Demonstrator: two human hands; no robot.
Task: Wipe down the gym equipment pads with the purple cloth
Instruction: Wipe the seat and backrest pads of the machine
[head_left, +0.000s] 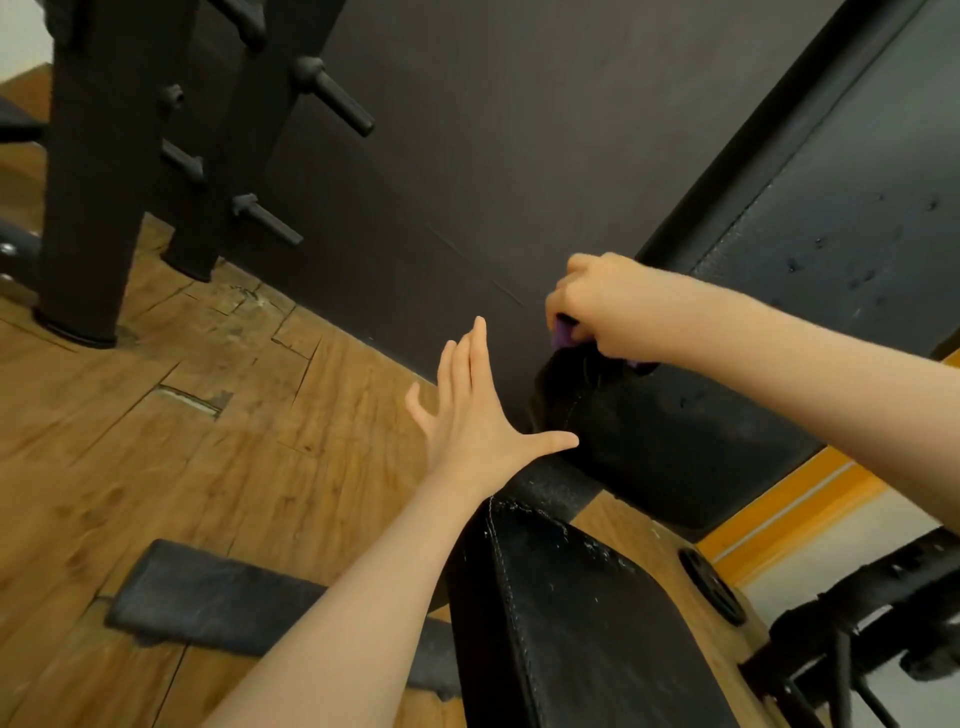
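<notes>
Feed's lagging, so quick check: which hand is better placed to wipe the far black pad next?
Right. The right hand already grips the purple cloth at the far pad's top edge. The left hand is spread open with no cloth, its thumb just by the pad's side.

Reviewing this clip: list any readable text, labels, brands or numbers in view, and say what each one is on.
None can be read.
The black pads and the black frame show no label or brand.
The purple cloth, gripped in the right hand, shows no print.
The round disc on the floor is too dark and small to tell if it has markings.
</notes>
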